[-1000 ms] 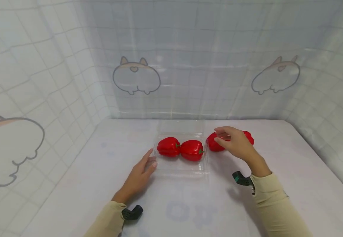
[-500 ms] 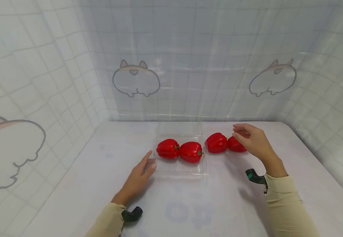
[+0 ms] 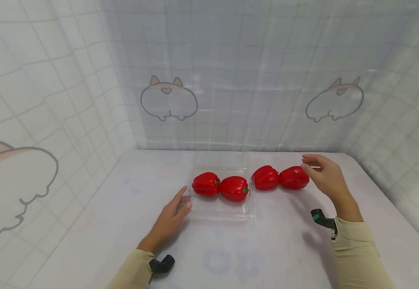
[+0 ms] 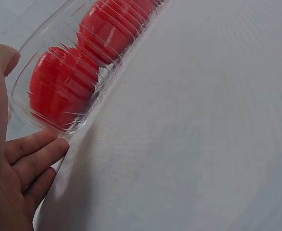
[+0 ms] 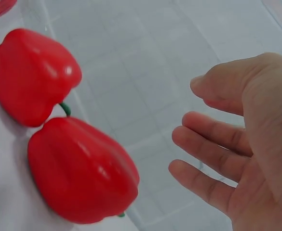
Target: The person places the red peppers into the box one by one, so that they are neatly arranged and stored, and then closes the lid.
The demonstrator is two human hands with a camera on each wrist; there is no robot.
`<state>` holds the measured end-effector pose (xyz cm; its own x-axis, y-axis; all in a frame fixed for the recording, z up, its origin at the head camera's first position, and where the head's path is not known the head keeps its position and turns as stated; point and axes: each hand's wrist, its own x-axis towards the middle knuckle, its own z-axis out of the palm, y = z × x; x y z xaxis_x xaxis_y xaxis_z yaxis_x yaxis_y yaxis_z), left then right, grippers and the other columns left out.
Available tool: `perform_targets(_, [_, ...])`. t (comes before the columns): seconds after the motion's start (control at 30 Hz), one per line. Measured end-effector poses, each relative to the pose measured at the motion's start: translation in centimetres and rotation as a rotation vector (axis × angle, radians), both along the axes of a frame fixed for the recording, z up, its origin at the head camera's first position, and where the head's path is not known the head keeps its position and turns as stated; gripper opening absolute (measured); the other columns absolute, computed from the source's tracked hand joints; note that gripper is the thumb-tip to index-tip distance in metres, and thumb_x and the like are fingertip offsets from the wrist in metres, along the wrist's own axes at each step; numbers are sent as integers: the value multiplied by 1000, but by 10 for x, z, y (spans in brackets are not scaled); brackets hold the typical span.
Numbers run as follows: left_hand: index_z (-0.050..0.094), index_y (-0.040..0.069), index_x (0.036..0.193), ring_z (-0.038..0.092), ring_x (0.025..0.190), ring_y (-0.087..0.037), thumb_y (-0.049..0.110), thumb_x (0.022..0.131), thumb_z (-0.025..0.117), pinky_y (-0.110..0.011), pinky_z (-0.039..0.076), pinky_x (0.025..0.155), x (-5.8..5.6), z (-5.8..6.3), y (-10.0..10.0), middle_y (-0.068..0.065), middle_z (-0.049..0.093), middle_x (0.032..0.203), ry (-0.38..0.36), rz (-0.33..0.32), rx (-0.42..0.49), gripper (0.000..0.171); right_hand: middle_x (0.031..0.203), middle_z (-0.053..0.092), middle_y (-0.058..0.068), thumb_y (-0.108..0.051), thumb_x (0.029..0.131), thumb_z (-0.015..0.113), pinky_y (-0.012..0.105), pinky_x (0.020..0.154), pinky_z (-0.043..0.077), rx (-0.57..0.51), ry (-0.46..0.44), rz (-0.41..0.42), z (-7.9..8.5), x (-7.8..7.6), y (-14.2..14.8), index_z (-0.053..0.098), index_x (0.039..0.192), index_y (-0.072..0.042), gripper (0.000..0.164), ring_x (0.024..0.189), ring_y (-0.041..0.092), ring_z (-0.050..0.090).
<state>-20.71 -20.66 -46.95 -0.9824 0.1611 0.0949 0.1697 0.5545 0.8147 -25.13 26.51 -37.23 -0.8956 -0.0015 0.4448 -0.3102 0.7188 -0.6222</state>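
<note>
A clear plastic clamshell box (image 3: 214,207) lies with its lid (image 3: 221,159) folded back. Inside it, a red bell pepper (image 3: 205,184) sits to the left of another red bell pepper (image 3: 234,189). My left hand (image 3: 168,216) is at the box's left end, fingertips right at its wall, thumb by the rim in the left wrist view. Two more red peppers lie on the table right of the box: the inner pepper (image 3: 265,178) and the outer pepper (image 3: 294,178). Beside the outer one hovers my right hand (image 3: 328,176), fingers loosely bent, holding nothing.
The white table (image 3: 267,249) has faint printed marks near the front. A pale grid-patterned curtain (image 3: 252,116) with cartoon drawings hangs behind it and along both sides.
My right hand has moved rightward from over the two loose peppers to beyond the outer one, uncovering both. The left hand stays by the box, and the peppers have not moved.
</note>
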Motion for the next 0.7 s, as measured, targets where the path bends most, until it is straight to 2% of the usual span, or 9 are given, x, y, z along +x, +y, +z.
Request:
perform_targets(0.13, [25, 31, 160, 49, 135, -27, 42, 102, 56, -57, 38, 109, 1, -3, 0, -3, 55, 144, -2, 7, 3, 67, 119, 67, 17, -23, 100, 62, 2, 80, 40, -4, 2, -29, -4, 2, 6, 63, 129, 0, 37, 106, 29, 62])
perform_targets(0.27, [26, 34, 159, 49, 135, -26, 45, 101, 56, -57, 39, 108, 2, -5, -2, -1, 55, 144, -21, 21, 0, 67, 120, 67, 17, -24, 100, 62, 2, 80, 40, -6, -11, -40, -8, 3, 12, 63, 129, 0, 38, 106, 28, 62])
perform_targets(0.47, [27, 35, 158, 50, 134, -25, 43, 102, 56, -56, 39, 109, -2, -4, -2, 0, 56, 142, 13, 5, 9, 64, 122, 66, 18, -29, 101, 60, 2, 79, 40, -12, -24, -89, -14, 3, 23, 62, 130, -1, 40, 110, 30, 61])
perform_targets(0.53, [28, 35, 158, 50, 134, -25, 43, 102, 57, -56, 40, 108, -4, -4, -2, 0, 56, 142, 16, 7, 3, 64, 123, 65, 18, -31, 101, 59, 12, 84, 48, -20, -41, -107, -17, 3, 26, 62, 131, -1, 42, 112, 32, 60])
perform_targets(0.6, [27, 35, 159, 50, 134, -25, 42, 102, 57, -56, 40, 107, -4, -4, -1, 0, 56, 142, 7, 13, -7, 65, 125, 64, 19, -33, 102, 58, 27, 90, 54, -26, -63, -122, -22, 2, 29, 61, 131, -1, 44, 114, 35, 59])
perform_targets(0.7, [26, 34, 159, 50, 134, -26, 41, 102, 57, -56, 39, 108, -3, -3, 0, -1, 56, 143, -7, 13, -7, 65, 126, 62, 22, -34, 102, 57, 53, 95, 51, -43, -80, -134, -29, 0, 31, 60, 131, 1, 46, 116, 37, 57])
